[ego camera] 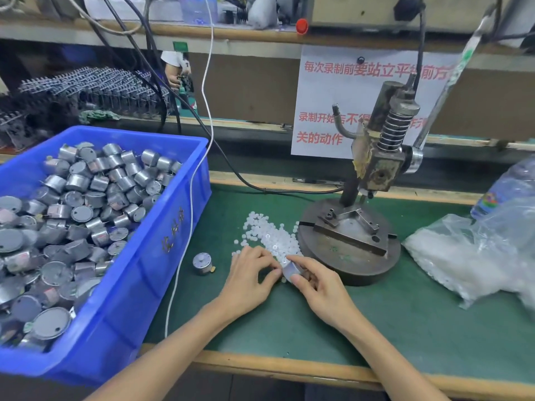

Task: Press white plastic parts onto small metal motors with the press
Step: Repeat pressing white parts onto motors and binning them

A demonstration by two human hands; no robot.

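My right hand (315,282) grips a small round metal motor (290,269) just in front of the press base. My left hand (251,273) has its fingertips at the motor's left side, beside the pile of small white plastic parts (267,237) on the green mat; whether it pinches a part is hidden. A second motor (202,263) stands alone on the mat to the left. The hand press (376,157) stands behind on its round metal base (347,244), its nest empty.
A blue crate (173,227) full of metal motors fills the left. A clear bag of white parts (474,256) and a plastic bottle (506,189) lie at the right. A white cable (185,247) hangs along the crate. The press lever (451,79) slants up right.
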